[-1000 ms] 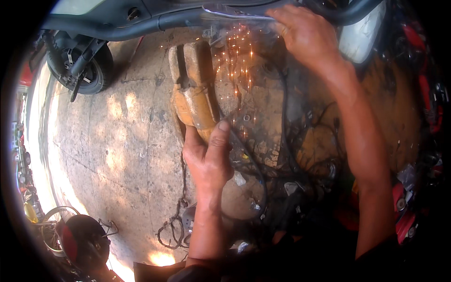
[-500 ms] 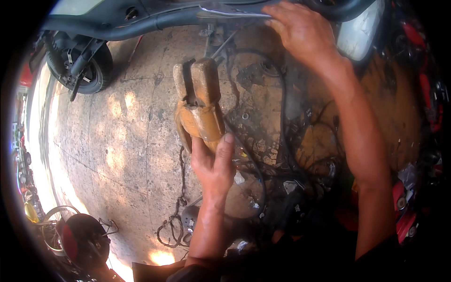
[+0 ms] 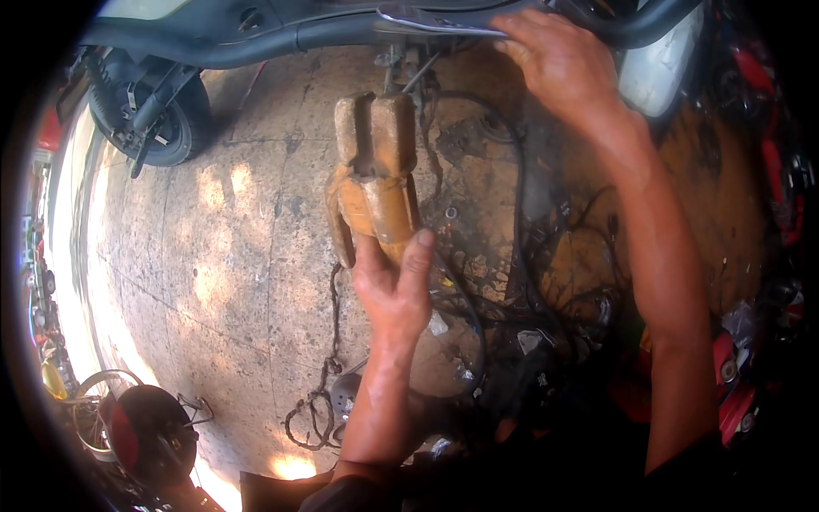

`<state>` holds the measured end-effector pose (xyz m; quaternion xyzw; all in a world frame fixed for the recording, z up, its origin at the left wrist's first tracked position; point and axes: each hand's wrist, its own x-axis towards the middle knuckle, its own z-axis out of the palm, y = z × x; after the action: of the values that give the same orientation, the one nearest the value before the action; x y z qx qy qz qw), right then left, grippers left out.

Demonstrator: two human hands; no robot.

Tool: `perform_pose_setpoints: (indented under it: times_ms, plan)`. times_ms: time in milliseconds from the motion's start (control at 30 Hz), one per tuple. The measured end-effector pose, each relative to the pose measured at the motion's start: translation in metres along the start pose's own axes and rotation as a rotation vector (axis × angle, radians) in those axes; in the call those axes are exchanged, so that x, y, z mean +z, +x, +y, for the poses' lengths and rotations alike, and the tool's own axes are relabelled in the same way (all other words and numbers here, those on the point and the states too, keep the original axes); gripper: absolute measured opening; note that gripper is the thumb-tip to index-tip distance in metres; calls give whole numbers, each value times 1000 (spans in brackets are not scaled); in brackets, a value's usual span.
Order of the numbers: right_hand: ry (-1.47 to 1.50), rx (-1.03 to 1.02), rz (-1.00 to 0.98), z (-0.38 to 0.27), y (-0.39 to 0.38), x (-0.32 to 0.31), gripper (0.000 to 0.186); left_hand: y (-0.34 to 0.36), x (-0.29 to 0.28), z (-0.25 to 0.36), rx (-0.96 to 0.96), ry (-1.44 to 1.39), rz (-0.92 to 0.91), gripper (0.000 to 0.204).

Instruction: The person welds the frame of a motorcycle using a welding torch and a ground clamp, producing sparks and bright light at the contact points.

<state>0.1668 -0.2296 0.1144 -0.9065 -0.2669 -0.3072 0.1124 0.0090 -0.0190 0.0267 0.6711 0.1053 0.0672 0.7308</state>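
Observation:
My left hand [image 3: 394, 286] is closed around the lower end of a worn, yellow-brown forked block [image 3: 375, 200]. Its two thick, pale, scuffed prongs point away from me with a slot between them, and a narrow flap hangs at its left side. At the upper right, my right hand [image 3: 559, 64] has its fingers pressed on the end of a thin, shiny metal strip [image 3: 435, 23]. The strip stretches left over a dark tubular bar [image 3: 247, 53], and I cannot tell whether it touches the bar. Fingertips of my left hand are hidden behind the block.
A small black-tyred wheel [image 3: 162, 128] stands at the upper left. Black cable [image 3: 519, 196] winds across the stained floor [image 3: 230, 247], with a twisted cord [image 3: 331, 341] near my left forearm. A round dark seat [image 3: 153, 435] is at the lower left. Red parts [image 3: 734, 384] lie at the right.
My left hand and the forked block have shifted slightly right and away from me. The metal strip and my right hand have moved a little right, and the strip is tilted differently.

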Motion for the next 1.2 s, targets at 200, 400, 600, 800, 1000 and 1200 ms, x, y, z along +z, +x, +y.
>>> perform_pose_setpoints:
  times_ms: [200, 400, 600, 800, 1000, 1200]
  plan:
    - [20, 13, -10, -1, 1, 0, 18, 1, 1, 3, -13, -7, -9, 40]
    - [6, -32, 7, 4, -1, 3, 19, 3, 2, 2, -14, 24, 0, 41]
    - [30, 103, -107, -1, 2, -3, 19, 2, 0, -4, 24, 41, 1, 41]
    - [7, -15, -21, 5, 0, 3, 20, -3, 0, 1, -6, 91, -17, 38]
    - [20, 4, -21, 1, 1, 0, 20, -1, 1, -1, 60, 15, 8, 40]
    - [6, -3, -22, 3, 1, 2, 20, 0, 0, 1, 32, 72, 6, 38]
